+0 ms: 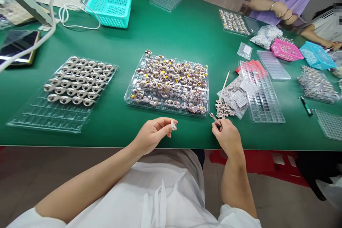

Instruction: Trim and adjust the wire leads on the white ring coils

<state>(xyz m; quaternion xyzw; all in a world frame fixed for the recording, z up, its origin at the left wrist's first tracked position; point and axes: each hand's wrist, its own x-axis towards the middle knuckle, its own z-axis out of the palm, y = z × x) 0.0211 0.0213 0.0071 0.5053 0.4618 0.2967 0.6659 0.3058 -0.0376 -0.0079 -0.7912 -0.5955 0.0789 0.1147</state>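
Observation:
My left hand (153, 133) pinches a small white earpiece-like part (174, 125) between thumb and fingertips, above the table's front edge. My right hand (227, 133) is closed on a thin pale stick-like tool (215, 118), whose small reddish tip points up and left. Just beyond both hands stands a clear tray (167, 107) full of small white parts with yellow tags and dark bits. Beside the right hand lies a pile of loose beige pieces (223, 109). On the left, another clear tray (48, 119) carries rows of beige shells (77, 82) in its far part.
A bag of small parts (233, 94), a wooden stick (224, 84) and clear trays (264, 103) lie to the right. Farther off are a turquoise basket (109, 7), a pink basket (285, 50) and co-workers' hands (280, 9). A white cable (52, 10) hangs at left.

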